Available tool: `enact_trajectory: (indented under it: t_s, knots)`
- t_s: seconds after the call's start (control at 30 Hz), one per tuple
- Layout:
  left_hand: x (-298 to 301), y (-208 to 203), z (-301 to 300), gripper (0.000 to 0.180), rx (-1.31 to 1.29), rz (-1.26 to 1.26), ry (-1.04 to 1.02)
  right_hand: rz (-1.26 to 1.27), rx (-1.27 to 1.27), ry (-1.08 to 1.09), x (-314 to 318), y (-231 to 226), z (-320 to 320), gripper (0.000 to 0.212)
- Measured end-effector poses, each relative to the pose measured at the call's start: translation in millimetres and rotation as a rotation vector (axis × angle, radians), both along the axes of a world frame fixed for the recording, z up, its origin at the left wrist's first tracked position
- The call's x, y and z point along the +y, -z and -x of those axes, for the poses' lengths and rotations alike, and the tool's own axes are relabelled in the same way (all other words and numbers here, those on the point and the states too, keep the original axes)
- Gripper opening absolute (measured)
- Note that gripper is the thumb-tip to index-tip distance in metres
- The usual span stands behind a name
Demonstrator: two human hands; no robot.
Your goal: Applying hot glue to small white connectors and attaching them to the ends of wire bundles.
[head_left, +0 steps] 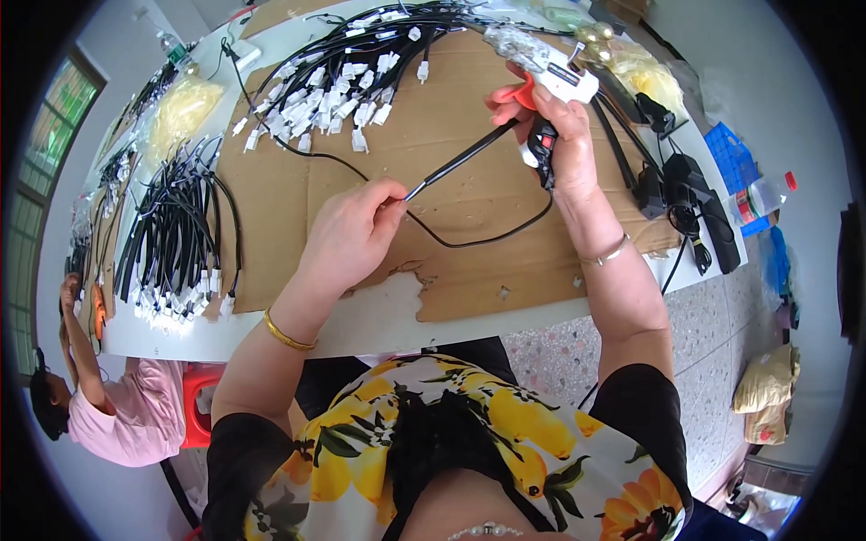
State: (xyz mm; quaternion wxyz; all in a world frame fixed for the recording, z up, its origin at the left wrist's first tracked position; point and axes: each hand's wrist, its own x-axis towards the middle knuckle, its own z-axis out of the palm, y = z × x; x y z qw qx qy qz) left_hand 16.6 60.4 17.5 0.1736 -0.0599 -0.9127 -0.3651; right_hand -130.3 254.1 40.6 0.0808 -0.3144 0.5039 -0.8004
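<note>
My right hand (568,135) is wrapped round a white hot glue gun (568,83) with a red trigger and a foil-wrapped front end. Between my hands a short black cable (465,160) stretches at a slant. Its lower end is pinched in the closed fingers of my left hand (356,225); the upper end reaches the fingers of my right hand, where its tip is hidden. A thin black power cord (469,243) hangs from the gun's grip and loops across the cardboard (361,180) below my hands.
Black cables with white connectors (338,95) are heaped at the back; another bundle (176,230) lies left. Black power adapters (686,185) and a plastic bottle (762,197) sit at the right. A person in pink (131,410) works at the left edge.
</note>
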Motion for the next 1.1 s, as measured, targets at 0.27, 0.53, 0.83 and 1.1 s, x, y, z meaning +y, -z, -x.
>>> enact_trajectory:
  t_s: [0.27,0.53,0.83,1.1]
  knots:
    - [-12.8,15.2,-2.2,0.017,-0.269,-0.35,0.263,-0.088,0.079,0.117,2.8,-7.1,1.5,0.047]
    - [-23.1,10.4,1.2,0.029,-0.349,-0.996,0.284,-0.077,0.048,-0.015,-16.8,-28.3,24.1,0.035]
    - [-42.7,28.2,15.8,0.03,-0.094,-1.132,0.01,-0.177,0.006,-0.231,-31.0,-6.6,-5.1,0.047]
    - [-45.1,19.4,9.4,0.031,-0.144,-1.127,0.033,-0.27,0.001,-0.252,-27.7,1.2,-22.9,0.063]
